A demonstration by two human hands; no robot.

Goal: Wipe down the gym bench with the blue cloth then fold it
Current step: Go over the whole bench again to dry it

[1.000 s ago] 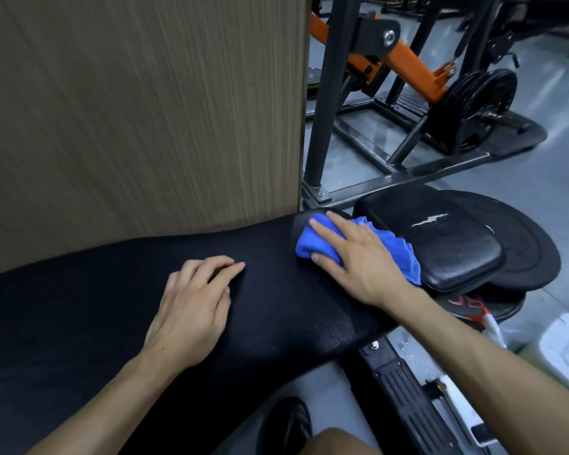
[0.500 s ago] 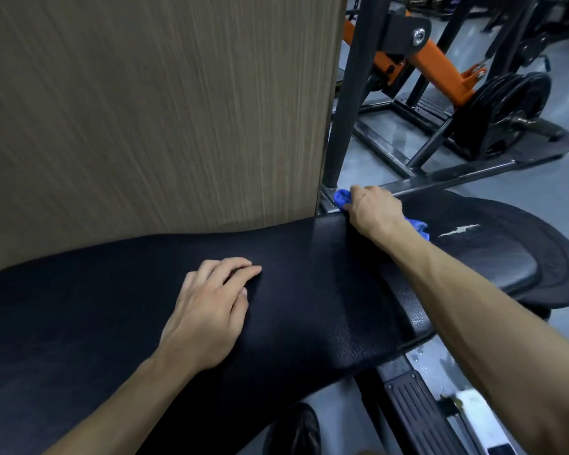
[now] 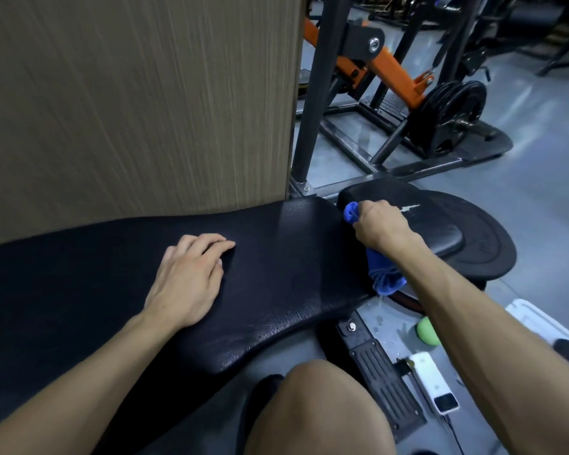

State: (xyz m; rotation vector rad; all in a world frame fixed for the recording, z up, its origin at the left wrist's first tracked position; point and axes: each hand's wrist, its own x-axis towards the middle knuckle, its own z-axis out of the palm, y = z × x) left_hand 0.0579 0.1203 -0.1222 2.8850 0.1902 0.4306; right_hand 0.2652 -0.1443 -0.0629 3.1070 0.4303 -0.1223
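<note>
Gripping the blue cloth (image 3: 384, 278) in a closed fist, the right hand (image 3: 380, 226) worked at the gap between the long bench pad (image 3: 276, 274) and the small seat pad (image 3: 440, 231). One bunched end of the cloth stood out beyond the knuckles; the rest hung below the heel of the hand, over the pad's end edge. The left hand (image 3: 188, 277) lay flat on the long pad, fingers straight and relaxed, well to the left of the right fist, holding nothing.

Judgement: the wiping step was in hand, with the fold not yet begun. To do it well, the cloth ought to be spread under the fingers rather than wadded (a wad cleans only a narrow stripe), and drawn along the seam and end edge in overlapping passes.

Edges and room: beyond the fingertips stood a dark steel upright (image 3: 312, 93) and a wood-grain panel (image 3: 138, 103), close against the pad's far edge, so far-side strokes had little clearance. Toward the wrist side the pad edge dropped to a foot plate (image 3: 385, 379) and floor clutter; the hanging cloth could snag there. Open room lay leftward along the pad.
</note>
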